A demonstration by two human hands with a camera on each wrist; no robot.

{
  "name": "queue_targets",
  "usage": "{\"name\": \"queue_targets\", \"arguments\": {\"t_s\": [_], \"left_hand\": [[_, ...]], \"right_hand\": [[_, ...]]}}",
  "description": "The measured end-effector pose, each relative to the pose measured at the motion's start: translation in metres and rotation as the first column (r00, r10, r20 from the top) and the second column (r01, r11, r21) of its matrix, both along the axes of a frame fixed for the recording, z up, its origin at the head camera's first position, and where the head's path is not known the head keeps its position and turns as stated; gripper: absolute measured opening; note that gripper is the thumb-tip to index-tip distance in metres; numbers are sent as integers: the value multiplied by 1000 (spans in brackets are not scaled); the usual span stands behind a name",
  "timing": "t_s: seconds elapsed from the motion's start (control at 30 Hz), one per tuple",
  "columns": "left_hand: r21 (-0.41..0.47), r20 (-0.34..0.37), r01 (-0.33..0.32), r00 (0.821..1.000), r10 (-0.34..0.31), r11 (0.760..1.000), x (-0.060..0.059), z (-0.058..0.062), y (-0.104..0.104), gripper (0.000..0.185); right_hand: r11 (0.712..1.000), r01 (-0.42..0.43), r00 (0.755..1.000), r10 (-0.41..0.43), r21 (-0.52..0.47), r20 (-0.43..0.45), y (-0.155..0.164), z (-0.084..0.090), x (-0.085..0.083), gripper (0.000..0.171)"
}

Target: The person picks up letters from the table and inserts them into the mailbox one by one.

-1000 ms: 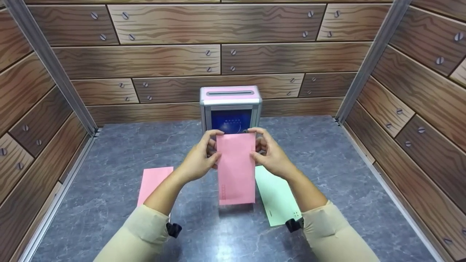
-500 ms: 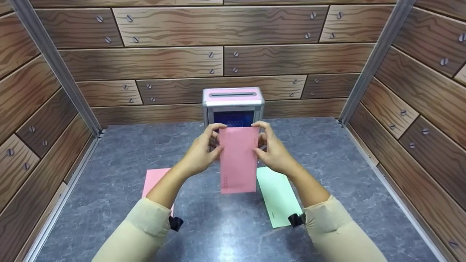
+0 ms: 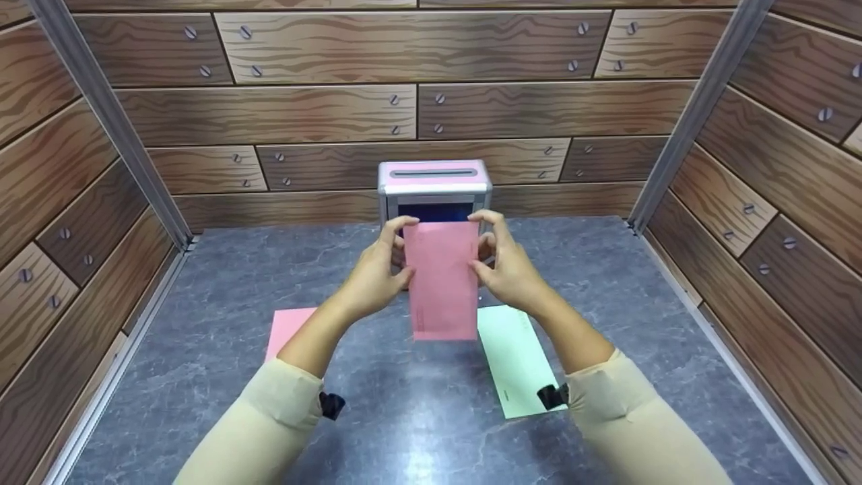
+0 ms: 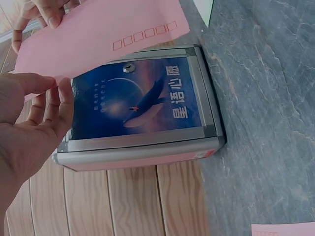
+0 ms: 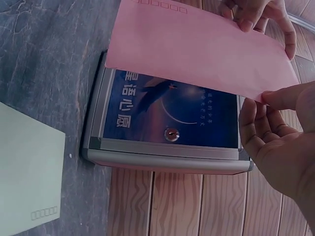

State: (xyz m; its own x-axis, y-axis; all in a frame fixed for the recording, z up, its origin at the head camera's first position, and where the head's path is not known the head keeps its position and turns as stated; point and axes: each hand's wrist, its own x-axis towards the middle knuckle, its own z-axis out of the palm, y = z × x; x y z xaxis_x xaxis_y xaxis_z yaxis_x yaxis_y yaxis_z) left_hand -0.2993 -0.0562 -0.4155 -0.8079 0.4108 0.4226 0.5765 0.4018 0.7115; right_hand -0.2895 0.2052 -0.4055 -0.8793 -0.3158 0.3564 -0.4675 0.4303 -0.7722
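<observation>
The head view looks forward and down over the grey table [image 3: 202, 283] from above and behind both arms, while each wrist view looks close along its own palm, all three sharing the slotted box [image 3: 434, 188] and the lifted pink envelope [image 3: 441, 279].

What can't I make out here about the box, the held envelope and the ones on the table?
- Box front, head view: mostly hidden behind the held pink envelope.
- Second pink envelope, head view: left forearm covers part.
- Green envelope print: too small.
- Box slot: inside not visible.
</observation>
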Motion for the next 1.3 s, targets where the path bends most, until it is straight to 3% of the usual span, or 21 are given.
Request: {"name": "queue_targets", "arguments": {"t_s": [0.17,0.4,0.97,1.3], "left_hand": [[-7,-26,-35,999,35,999,1,8,0,74],[-1,-37,-28,999,28,1000,0,15,5,76],[-17,-53,-82,995,81,996,-9,37,8,75],[14,-79,-73,994,74,997,-15,44,12,76]], "right_hand": [[999,27,999,-26,24,-37,-1,6,-3,68],[996,75,994,-71,52,-79,3,13,-7,67],[999,43,998,-44,-11,-47,8,33,-16,78],[997,72,992,-70,11,-100,10,39,-23,81]]}}
